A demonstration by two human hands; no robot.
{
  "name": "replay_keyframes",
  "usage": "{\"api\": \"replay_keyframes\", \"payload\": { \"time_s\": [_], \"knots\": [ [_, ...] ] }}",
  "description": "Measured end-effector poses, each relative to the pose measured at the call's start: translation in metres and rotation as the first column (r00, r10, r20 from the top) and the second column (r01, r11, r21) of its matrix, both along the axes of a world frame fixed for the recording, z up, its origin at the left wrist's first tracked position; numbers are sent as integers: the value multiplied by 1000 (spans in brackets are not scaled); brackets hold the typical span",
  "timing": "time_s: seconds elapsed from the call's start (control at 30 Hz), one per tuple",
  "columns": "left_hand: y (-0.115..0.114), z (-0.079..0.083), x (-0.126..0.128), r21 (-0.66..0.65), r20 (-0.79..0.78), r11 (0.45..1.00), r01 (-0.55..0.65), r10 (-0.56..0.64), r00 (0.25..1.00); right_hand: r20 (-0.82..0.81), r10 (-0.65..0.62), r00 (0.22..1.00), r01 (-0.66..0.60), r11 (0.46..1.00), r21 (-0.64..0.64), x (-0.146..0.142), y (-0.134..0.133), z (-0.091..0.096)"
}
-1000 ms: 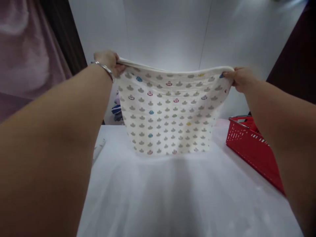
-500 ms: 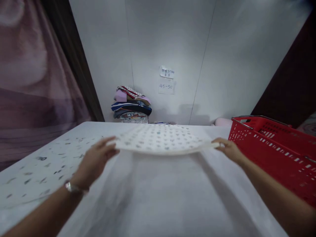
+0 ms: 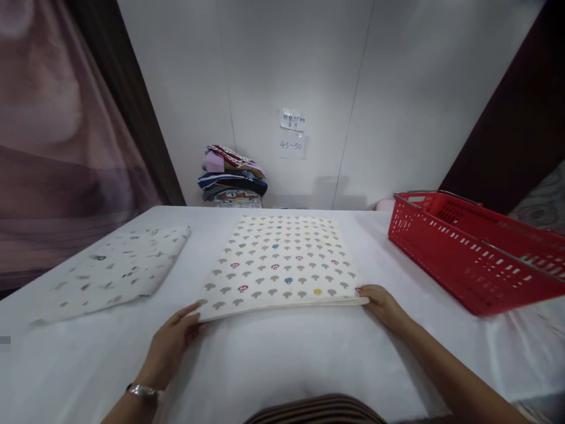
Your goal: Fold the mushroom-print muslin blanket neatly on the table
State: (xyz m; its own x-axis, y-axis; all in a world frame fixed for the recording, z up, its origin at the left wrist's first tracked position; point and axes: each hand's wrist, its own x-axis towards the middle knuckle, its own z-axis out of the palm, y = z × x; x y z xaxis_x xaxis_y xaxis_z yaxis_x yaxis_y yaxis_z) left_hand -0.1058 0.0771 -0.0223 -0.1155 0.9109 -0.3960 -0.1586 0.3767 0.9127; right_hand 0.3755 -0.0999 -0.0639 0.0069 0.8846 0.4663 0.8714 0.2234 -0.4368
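A folded cloth is shown flat on a white, smooth surface, roughly rectangular, with several soft layers visible along its near edge. The fabric is off-white and printed with regular rows of small mushroom-like shapes, mostly grey, a few in red, blue and yellow.

The left hand, a metal bracelet at its wrist, is set at the near left corner. Its grip is narrow, the corner being taken between thumb and fingers. The right hand is laid against the near right corner, fingertips touching the layered edge; whether that grip is closed on the fabric cannot be told. The cloth thus lies between the two hands and extends away from them.

A second cloth, pale with scattered dark specks, is seen to the left, well apart. A red plastic basket with slotted walls is placed to the right. A stack of clothes is seen against the far wall, beside two paper notes.
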Motion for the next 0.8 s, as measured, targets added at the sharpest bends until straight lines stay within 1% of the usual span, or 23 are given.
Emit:
{"api": "replay_keyframes", "payload": {
  "time_s": [0.07,0.1,0.13,0.17,0.2,0.27,0.33,0.37,0.5,0.57,0.6,0.63,0.67,0.7,0.73,0.77,0.8],
  "knots": [
    [-3,-6,-4,-6,-47,1000,23,-24,999,14,1,1000,-2,1000,25,-4,-6,-4],
    [-4,-8,-5,11,-102,999,41,-39,994,21,6,1000,-6,999,34,-6,-7,-6],
    [-4,-9,-7,30,-185,997,68,-61,981,28,13,1000,-14,999,35,-6,-8,-7],
    [-4,-8,-7,50,-295,993,106,-87,951,37,20,999,-21,999,29,-7,-8,-8],
    [-4,-8,-7,66,-421,985,162,-120,899,48,24,999,-25,1000,18,-7,-8,-8],
    [-3,-5,-7,78,-654,955,288,-169,737,76,25,997,-24,1000,-4,-6,-8,-7],
    [-2,-4,-6,83,-798,923,375,-164,579,121,21,992,-20,1000,-14,-5,-9,-7],
    [-2,-4,-6,82,-837,914,397,-153,525,150,13,989,-12,1000,-9,-4,-10,-8],
    [-3,-9,-3,55,-916,905,423,-123,382,287,-53,957,47,998,28,-8,-16,-9],
    [-5,-10,-2,28,-948,908,417,-109,300,341,-59,938,51,998,32,-14,-18,-8],
    [-7,-11,0,39,-965,907,419,-74,252,362,-52,931,44,999,31,-19,-17,-7],
    [-10,-11,2,79,-979,900,429,-12,205,380,-39,924,31,999,27,-24,-17,-7],
    [-14,-11,6,138,-984,881,452,69,165,395,-20,919,13,1000,20,-30,-15,-6],
    [-17,-12,11,200,-979,846,495,152,136,407,3,914,-8,1000,11,-36,-12,-5],
    [-22,-12,17,251,-968,792,557,221,121,416,29,909,-32,999,-1,-43,-9,-5],
    [-26,-13,25,280,-957,726,628,264,121,423,55,904,-55,998,-13,-49,-4,-4],
    [-30,-14,33,287,-952,651,703,275,134,428,78,900,-75,997,-24,-56,0,-3]
  ]
}}
